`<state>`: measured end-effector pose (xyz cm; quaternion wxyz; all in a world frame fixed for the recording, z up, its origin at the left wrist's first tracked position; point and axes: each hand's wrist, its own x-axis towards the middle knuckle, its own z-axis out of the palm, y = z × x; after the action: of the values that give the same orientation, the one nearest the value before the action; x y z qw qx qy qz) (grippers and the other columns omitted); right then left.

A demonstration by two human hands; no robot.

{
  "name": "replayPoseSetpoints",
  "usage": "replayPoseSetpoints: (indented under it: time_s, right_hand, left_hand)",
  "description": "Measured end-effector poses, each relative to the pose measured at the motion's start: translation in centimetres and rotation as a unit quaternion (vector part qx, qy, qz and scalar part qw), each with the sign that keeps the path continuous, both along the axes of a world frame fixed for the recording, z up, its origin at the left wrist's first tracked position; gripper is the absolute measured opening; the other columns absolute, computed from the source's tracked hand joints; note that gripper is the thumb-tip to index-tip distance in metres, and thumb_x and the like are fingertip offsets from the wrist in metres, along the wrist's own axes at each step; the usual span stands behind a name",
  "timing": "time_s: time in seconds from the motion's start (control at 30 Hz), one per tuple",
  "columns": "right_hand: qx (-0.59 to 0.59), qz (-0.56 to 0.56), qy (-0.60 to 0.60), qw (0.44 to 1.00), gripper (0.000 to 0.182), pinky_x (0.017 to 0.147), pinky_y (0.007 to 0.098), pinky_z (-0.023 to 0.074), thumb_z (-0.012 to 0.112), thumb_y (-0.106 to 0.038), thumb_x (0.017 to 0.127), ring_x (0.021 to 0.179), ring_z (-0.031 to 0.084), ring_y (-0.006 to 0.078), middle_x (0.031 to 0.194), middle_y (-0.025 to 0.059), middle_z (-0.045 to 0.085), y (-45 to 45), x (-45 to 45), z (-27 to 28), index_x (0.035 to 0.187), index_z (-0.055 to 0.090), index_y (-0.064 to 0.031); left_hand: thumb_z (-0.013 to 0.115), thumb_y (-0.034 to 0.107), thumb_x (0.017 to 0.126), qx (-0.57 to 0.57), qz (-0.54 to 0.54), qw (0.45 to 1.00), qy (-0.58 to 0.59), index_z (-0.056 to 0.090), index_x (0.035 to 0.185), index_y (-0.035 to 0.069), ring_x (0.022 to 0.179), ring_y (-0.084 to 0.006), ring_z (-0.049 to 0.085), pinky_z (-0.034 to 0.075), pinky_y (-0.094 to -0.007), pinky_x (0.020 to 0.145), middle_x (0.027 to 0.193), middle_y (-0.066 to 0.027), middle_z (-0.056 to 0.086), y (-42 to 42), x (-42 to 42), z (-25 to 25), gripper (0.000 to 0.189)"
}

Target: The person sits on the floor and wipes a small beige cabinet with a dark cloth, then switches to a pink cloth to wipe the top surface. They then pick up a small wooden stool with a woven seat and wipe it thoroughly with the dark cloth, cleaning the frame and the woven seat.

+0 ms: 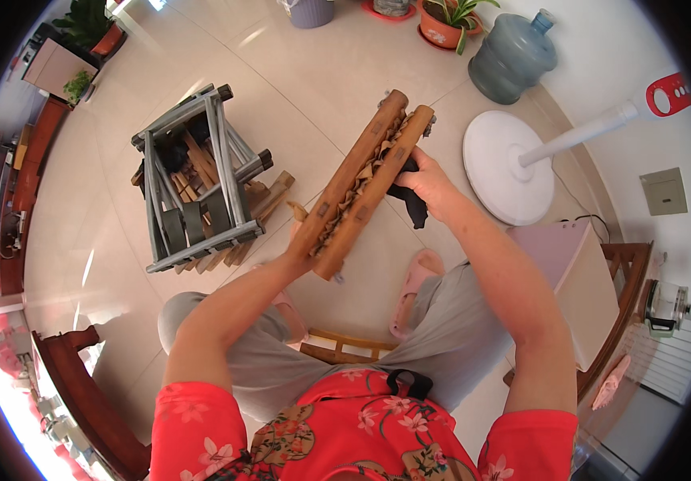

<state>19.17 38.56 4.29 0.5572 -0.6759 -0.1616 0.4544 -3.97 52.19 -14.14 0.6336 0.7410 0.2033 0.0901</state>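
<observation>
Two brown wooden rails [362, 186], with curled tan material between them, look like a folded stool and slant across the middle of the view. My right hand [432, 183] grips the upper right side of this piece, with a black cloth [408, 201] hanging beside the fingers. At the lower left end my left hand [300, 243] holds the rails; its fingers are mostly hidden behind the wood. Left of the piece stands a grey metal folding frame [225, 162] with dark straps, and wooden slats [201, 162] lie within and beside it.
Pink slippers [420, 270] are on my feet on the tiled floor. To the right are a white round stand base [508, 168], a blue water jug [512, 57] and a pale box [580, 288]. Potted plants [441, 27] and a grey bin [311, 12] stand farther off.
</observation>
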Motion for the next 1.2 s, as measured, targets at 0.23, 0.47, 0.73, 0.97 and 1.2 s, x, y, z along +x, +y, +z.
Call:
replayPoseSetpoints:
  time_s: [0.23,0.47,0.73,0.97,1.2]
  right_hand:
    - [0.002,-0.001,0.042,0.999,0.058,0.09,0.0302,0.047,0.065,0.0,0.077,0.102,0.059,0.0204,0.116,0.0107,0.06,-2.3,0.3,0.8,0.132,0.048,-0.0006]
    - [-0.023,0.006,0.042,0.999,0.055,0.087,0.0325,0.0491,0.062,0.003,0.076,0.1,0.06,0.0219,0.114,0.0122,0.061,-3.1,0.3,0.7,0.129,0.051,0.0002]
    - [-0.192,0.023,-0.215,0.957,0.039,0.082,0.0362,0.0502,0.067,-0.016,0.077,0.094,0.064,0.0274,0.104,0.0161,0.066,-5.9,3.0,0.9,0.114,0.059,-0.0036]
    - [0.011,-0.182,-0.403,0.897,0.031,0.078,0.0361,0.0494,0.069,-0.025,0.083,0.085,0.063,0.03,0.093,0.0147,0.065,-5.2,2.8,6.0,0.101,0.058,-0.0024]
    - [0.069,-0.055,-0.539,0.838,0.03,0.079,0.0397,0.0482,0.071,-0.024,0.081,0.09,0.059,0.0332,0.1,0.0141,0.058,-0.8,-0.1,4.5,0.101,0.056,-0.0062]
  left_hand:
    - [0.062,0.024,0.082,0.301,-0.168,0.933,0.109,0.047,0.127,0.004,0.092,-0.0329,0.061,0.05,-0.0389,0.074,0.112,-0.0172,0.061,0.5,0.8,10.3,0.051]
    - [0.052,0.047,0.092,0.069,0.038,0.989,0.127,0.05,0.129,0.002,0.097,-0.022,0.06,0.046,-0.0342,0.083,0.109,-0.0136,0.064,1.6,2.6,18.9,0.058]
    - [0.066,0.021,0.086,0.194,-0.006,0.976,0.102,0.039,0.143,0.011,0.086,-0.0205,0.061,0.048,-0.0309,0.081,0.102,-0.0132,0.066,0.5,2.6,21.4,0.063]
    - [0.072,0.028,0.077,0.354,0.04,0.928,0.11,0.036,0.143,0.011,0.089,-0.0305,0.063,0.051,-0.0379,0.076,0.107,-0.0156,0.061,-0.3,2.3,20.4,0.077]
    - [0.077,0.032,0.073,0.479,0.022,0.869,0.12,0.027,0.147,0.013,0.092,-0.0333,0.062,0.053,-0.041,0.073,0.121,-0.0151,0.05,-0.6,1.7,20.2,0.092]
